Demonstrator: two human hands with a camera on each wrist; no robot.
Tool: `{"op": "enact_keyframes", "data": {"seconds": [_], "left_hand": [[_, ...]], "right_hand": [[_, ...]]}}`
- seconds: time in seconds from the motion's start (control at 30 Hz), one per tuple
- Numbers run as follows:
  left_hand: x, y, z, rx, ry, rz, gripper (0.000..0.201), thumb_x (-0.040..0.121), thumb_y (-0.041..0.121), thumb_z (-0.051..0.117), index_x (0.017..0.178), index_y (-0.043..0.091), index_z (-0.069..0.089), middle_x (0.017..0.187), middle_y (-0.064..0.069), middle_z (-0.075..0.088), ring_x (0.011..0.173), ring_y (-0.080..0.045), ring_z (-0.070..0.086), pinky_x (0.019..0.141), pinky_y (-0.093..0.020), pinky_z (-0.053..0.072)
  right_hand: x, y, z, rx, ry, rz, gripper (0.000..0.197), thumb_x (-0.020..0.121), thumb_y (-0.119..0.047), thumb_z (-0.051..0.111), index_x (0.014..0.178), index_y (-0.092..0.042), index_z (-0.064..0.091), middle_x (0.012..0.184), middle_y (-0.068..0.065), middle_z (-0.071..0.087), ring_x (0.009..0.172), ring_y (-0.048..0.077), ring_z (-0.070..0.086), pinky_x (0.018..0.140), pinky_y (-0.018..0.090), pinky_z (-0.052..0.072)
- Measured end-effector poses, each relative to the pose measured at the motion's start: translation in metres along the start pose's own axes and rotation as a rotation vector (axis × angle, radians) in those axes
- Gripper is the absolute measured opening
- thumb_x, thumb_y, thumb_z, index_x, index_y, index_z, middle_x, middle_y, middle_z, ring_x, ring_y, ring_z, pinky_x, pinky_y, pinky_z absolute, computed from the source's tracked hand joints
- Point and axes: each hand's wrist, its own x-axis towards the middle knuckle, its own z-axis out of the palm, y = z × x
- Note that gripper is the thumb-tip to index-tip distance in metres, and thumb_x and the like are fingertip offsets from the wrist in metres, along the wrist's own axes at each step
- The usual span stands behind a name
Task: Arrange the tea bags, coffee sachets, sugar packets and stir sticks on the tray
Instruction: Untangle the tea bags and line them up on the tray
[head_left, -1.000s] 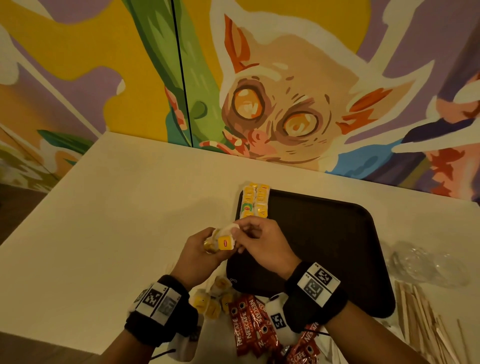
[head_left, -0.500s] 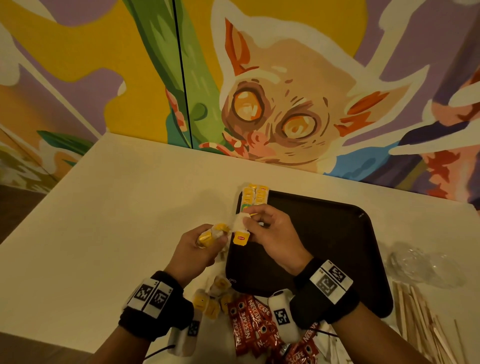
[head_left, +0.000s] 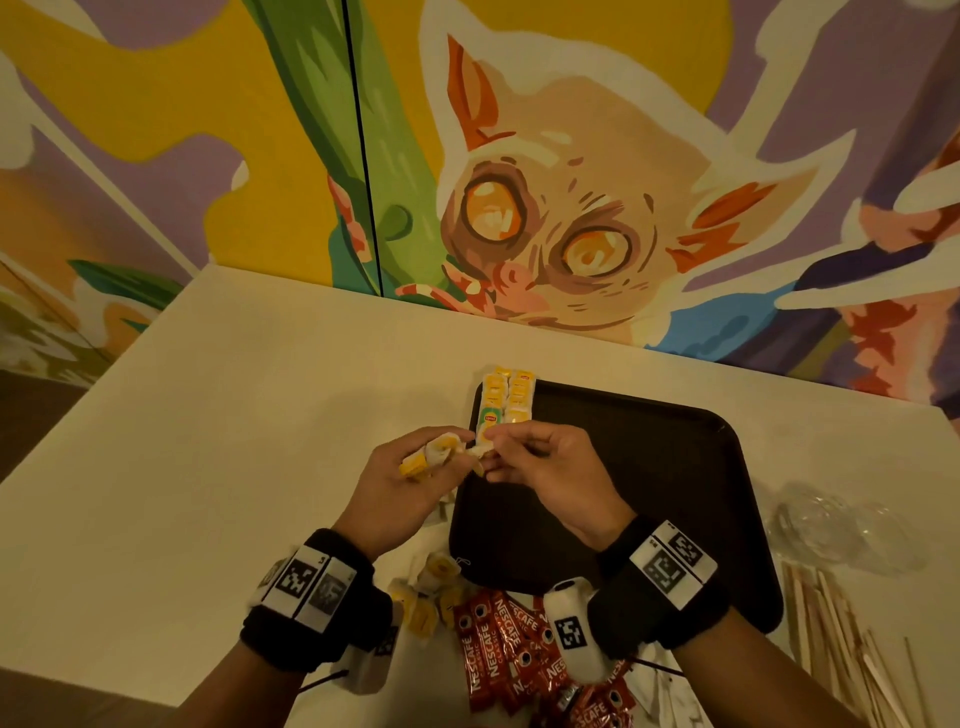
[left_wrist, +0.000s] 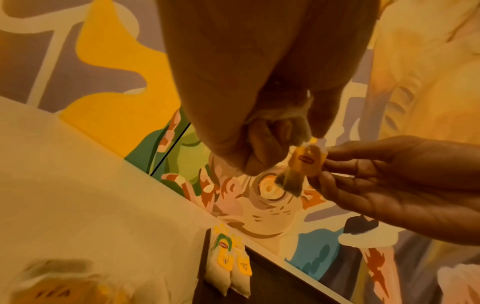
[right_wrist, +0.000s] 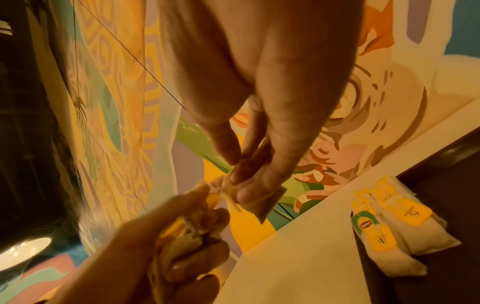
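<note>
My left hand (head_left: 410, 467) grips a small bundle of yellow-tagged tea bags (head_left: 434, 452) above the table, just left of the black tray (head_left: 649, 493). My right hand (head_left: 524, 457) pinches one tea bag (left_wrist: 301, 168) between thumb and fingers, close against the left hand's bundle. In the right wrist view the pinched tea bag (right_wrist: 259, 197) hangs from the fingertips. Two rows of tea bags (head_left: 506, 402) lie at the tray's far left corner, also seen as tea bags on the tray (right_wrist: 389, 222).
Loose tea bags (head_left: 431, 587) and red coffee sachets (head_left: 498, 639) lie at the table's near edge below the tray. Wooden stir sticks (head_left: 841, 639) are piled at the near right, with a crumpled clear plastic bag (head_left: 841, 530) beside the tray. A painted wall (head_left: 571, 182) stands behind.
Both hands have moved forward towards the rows of tea bags on the tray. The right hand has drawn one tea bag away from the left hand's bundle.
</note>
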Motion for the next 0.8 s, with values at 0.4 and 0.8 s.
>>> {"op": "enact_keyframes", "data": {"seconds": [0.4,0.8], "left_hand": [[0.0077,-0.0043,-0.0012,0.211,0.049,0.142,0.013,0.079,0.019,0.077,0.091,0.014,0.077,0.085,0.005,0.073,0.078,-0.006,0.067,0.069,-0.012,0.048],[0.0023,0.0025,0.0003,0.162,-0.048,0.13,0.029,0.079,0.01,0.076,0.106,0.019,0.074,0.076,0.006,0.067,0.068,-0.002,0.06,0.064,-0.01,0.041]], "right_hand": [[-0.005,0.0071,-0.0022,-0.087,-0.069,-0.105,0.037,0.081,0.0,0.075,0.116,-0.009,0.067,0.101,0.009,0.074,0.097,0.019,0.071,0.087,0.032,0.058],[-0.0044,0.0008,-0.0048,0.002,-0.097,-0.136,0.027,0.087,0.005,0.065,0.109,-0.01,0.069,0.105,0.014,0.073,0.09,0.02,0.069,0.067,0.023,0.055]]}}
